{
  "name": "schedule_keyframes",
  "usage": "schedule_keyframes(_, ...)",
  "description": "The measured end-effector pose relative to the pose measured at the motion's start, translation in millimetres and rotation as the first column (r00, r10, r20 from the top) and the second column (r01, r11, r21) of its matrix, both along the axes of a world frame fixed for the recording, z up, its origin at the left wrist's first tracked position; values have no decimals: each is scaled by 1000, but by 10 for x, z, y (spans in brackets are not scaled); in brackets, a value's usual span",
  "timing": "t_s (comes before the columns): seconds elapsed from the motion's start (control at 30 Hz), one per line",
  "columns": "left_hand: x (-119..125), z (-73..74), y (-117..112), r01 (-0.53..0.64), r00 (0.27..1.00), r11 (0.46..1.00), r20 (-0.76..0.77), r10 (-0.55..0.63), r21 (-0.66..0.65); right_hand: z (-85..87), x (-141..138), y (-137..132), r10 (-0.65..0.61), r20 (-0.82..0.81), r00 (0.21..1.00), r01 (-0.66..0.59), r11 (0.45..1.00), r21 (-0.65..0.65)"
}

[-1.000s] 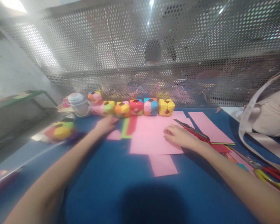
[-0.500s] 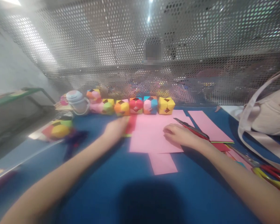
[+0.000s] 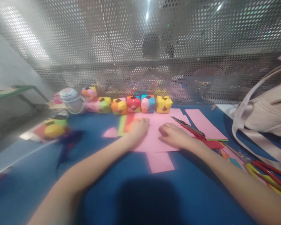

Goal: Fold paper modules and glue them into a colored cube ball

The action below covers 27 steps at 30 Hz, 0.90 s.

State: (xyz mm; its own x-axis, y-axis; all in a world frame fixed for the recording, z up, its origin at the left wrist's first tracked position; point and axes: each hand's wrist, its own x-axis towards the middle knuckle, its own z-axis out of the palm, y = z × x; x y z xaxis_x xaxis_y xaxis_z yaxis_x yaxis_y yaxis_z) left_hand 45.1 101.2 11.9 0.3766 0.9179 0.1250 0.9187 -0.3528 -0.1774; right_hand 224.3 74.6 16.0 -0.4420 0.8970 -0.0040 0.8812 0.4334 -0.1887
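My left hand rests over the left part of a stack of pink paper, its fingers curled downward; anything under the fingertips is hidden. My right hand lies on the same pink paper farther right, fingers loosely bent and thumb apart, with nothing seen in it. Orange, red and green paper edges stick out left of the stack, beside a small pink paper piece. A pink strip pokes out at the near edge. A dark-bladed cutting tool with red parts lies beyond my right hand.
Folded paper cubes stand in a row along the perforated metal panel. A white lidded cup is at left. On the right are a pink paper strip stack, scissors with red and yellow handles and a pale bag.
My left hand has moved right, from the stack's left edge onto the pink paper, uncovering the small pink piece and coloured edges. My right hand stays almost in place. The view has shifted slightly.
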Motion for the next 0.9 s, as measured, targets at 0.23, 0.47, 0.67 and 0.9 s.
schedule_keyframes(0.23,-109,-108,185,-55,998,998,32,55,7,-45,-9,13,-11,-13,1000,12,999,36)
schedule_keyframes(0.47,-264,-98,233,-98,993,995,67,99,-15,-70,11,29,2,-19,1000,-1,999,47)
schedule_keyframes(0.67,-310,-56,232,-68,994,997,77,72,-44,-77,11,31,7,-13,1000,-6,998,55)
schedule_keyframes(0.9,-381,-12,287,-128,988,984,72,137,-124,-75,20,38,20,-34,999,-18,998,52)
